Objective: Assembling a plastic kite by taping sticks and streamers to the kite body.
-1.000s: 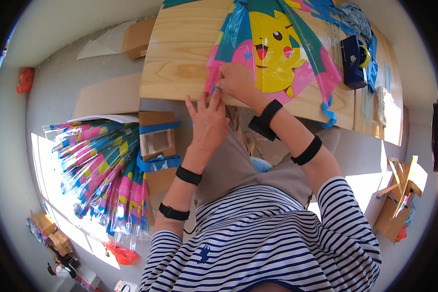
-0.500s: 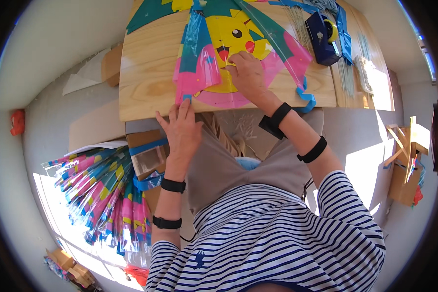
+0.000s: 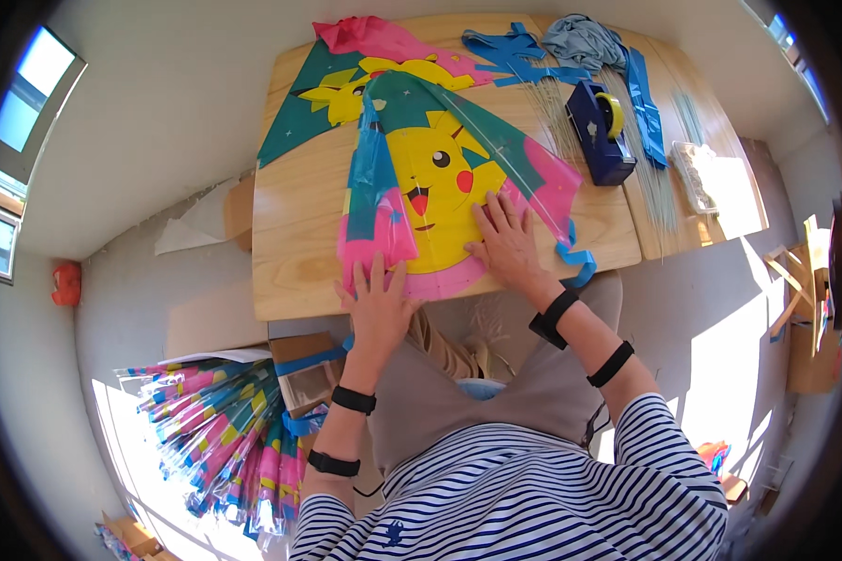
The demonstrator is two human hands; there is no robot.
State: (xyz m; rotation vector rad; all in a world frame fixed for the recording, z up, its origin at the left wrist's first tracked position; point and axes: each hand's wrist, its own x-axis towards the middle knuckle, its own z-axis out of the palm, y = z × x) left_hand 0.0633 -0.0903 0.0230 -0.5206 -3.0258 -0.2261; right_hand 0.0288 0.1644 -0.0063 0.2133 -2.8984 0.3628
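Observation:
A thin plastic kite (image 3: 449, 248) in yellow, green and pink, printed with a big cartoon face, lies on the wooden table. Its left side is folded inward in a narrow strip with a clear blue layer (image 3: 371, 173) on it. My left hand (image 3: 380, 301) rests with fingers spread on the pink lower left corner, at the table's front edge. Flat on the sheet by the face's lower right is my right hand (image 3: 510, 245), fingers apart. A blue ribbon (image 3: 582, 267) curls from the kite's right corner. Behind lies another printed sheet (image 3: 295, 117) in the same colours, partly covered.
A dark blue tape dispenser (image 3: 601, 140) with yellow tape stands at the right, among thin sticks (image 3: 660, 192) and blue strips (image 3: 646, 107). Farther back lies a crumpled grey-blue cloth (image 3: 585, 44). A clear box (image 3: 695, 178) sits near the right edge. Wrapped kites (image 3: 220, 435) are fanned out low at the left.
My right hand has gone from pinched fingers over the face to lying spread at its lower right. My left hand has slid onto the corner. The view has tilted, showing more of the table's back.

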